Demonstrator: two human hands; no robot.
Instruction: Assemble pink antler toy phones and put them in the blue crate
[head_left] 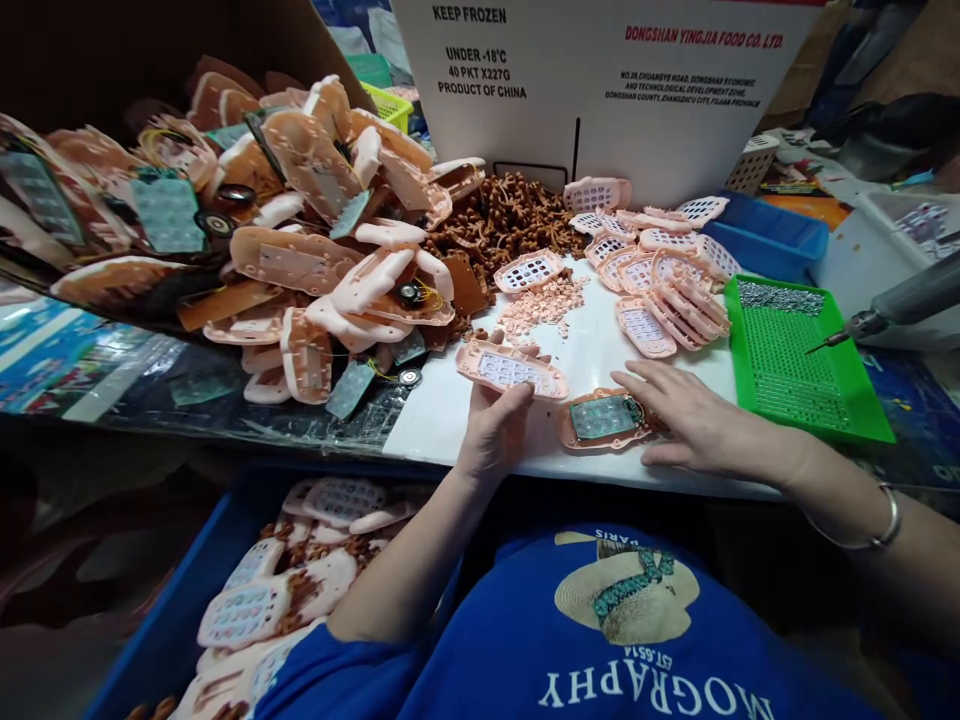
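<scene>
My left hand (495, 425) is closed on a pink plastic shell half (512, 368) with a white panel of keypad holes, held just above the white work surface (427, 415). To its right lies another pink shell half (568, 428) with a green circuit board (606, 415) inside. Over that shell's right end my right hand (686, 415) is spread, fingers apart and thumb low, holding nothing that I can see. Whether its fingertips touch the shell is unclear. Behind my left hand are small pink rubbery pieces (544, 308) in a loose heap.
Shells with wires and boards spill from a carton at left (300, 255). Brown parts (517, 215) are heaped behind, beside stacked keypad shells (660, 265). A green tray of screws (802, 360) and an electric screwdriver (900, 305) are at right. A blue bin (172, 610) sits below.
</scene>
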